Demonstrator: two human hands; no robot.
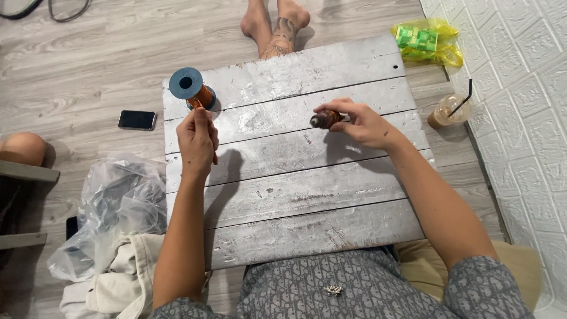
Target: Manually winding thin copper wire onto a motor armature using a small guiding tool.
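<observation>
My left hand [198, 142] is raised over the left side of a grey wooden board [307, 195], fingers pinched together just in front of a blue spool of copper-coloured wire [190, 87]; any wire between the fingers is too thin to make out. My right hand [360, 123] holds a small dark brown cylindrical part [323, 119] by its end, above the board's upper middle. The two hands are apart, about a hand's width of board between them.
A black phone [137, 120] lies on the floor at the left. Crumpled clear plastic bags [115, 207] and cloth sit at lower left. A yellow bag with green packs [424, 40] and an iced drink with a straw [450, 110] stand by the white wall. Another person's feet [274, 23] rest beyond the board.
</observation>
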